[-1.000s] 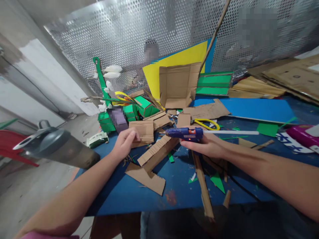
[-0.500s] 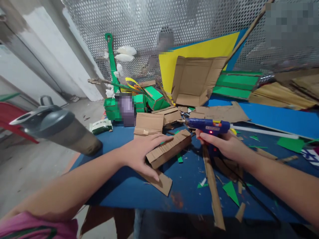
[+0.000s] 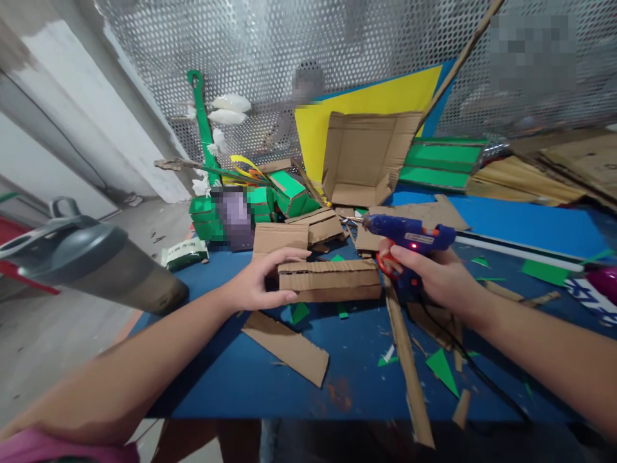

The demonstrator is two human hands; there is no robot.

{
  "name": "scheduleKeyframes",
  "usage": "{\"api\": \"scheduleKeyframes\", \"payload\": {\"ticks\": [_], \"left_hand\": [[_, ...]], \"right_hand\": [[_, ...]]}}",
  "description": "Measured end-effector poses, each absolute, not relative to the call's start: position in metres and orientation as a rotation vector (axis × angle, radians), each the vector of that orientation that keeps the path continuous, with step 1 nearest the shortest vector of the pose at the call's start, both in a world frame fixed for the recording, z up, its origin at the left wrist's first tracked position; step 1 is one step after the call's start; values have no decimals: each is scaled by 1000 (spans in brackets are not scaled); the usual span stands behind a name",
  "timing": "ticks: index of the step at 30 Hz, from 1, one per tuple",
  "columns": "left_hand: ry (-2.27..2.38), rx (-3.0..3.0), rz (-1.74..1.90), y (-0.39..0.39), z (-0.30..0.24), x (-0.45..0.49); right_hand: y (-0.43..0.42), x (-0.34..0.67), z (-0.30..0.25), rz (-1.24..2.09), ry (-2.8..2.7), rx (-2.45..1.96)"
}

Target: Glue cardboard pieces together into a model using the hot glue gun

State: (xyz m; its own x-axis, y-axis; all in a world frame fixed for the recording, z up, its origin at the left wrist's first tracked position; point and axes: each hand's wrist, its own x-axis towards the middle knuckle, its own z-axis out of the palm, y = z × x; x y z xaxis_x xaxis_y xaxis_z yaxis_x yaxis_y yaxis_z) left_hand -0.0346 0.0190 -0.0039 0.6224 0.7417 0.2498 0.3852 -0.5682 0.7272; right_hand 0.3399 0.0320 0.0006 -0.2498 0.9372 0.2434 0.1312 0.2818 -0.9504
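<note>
My left hand (image 3: 258, 280) grips the left end of a long narrow cardboard box (image 3: 332, 283), thumb at the near side and fingers over the far side. The box lies level on the blue table (image 3: 216, 379). In my right hand (image 3: 443, 276) is a blue hot glue gun (image 3: 409, 233) with a lit red light and an orange trigger. Its nozzle points left, above and behind the box's right part. A white glue stick (image 3: 520, 252) runs out of its back. Nearer me lies a flat cardboard strip (image 3: 289, 349), untouched.
A grey-lidded shaker bottle (image 3: 96, 257) stands at the left edge beside a small green-and-white packet (image 3: 186, 254). Green-covered boxes (image 3: 289, 193) and an open cardboard box (image 3: 369, 154) stand behind. A long cardboard strip (image 3: 409, 373), green scraps (image 3: 442, 372) and the gun's black cord (image 3: 475, 366) lie at right.
My left hand has closed round the cardboard box's end, and the box has turned from slanted to nearly level across the table. The glue gun stays in my right hand. The view has shifted slightly.
</note>
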Motion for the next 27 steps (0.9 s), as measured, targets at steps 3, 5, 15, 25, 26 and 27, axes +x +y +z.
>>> {"api": "scheduleKeyframes", "payload": {"ticks": [3, 5, 15, 25, 26, 27], "left_hand": [[877, 2230, 754, 21, -5, -36], [875, 2230, 734, 21, -5, -35], [877, 2303, 646, 22, -6, -36], [926, 2367, 641, 20, -6, -34], [936, 2361, 654, 20, -5, -33], [936, 2358, 673, 20, -4, -33]], "right_hand": [[31, 340, 0, 1172, -1483, -1012], [32, 340, -1, 1183, -1471, -1047], [33, 338, 3, 1017, -1538, -1187], [35, 341, 0, 968, -1618, -1156], [35, 341, 1, 968, -1624, -1162], [34, 341, 2, 965, -1628, -1167]]}}
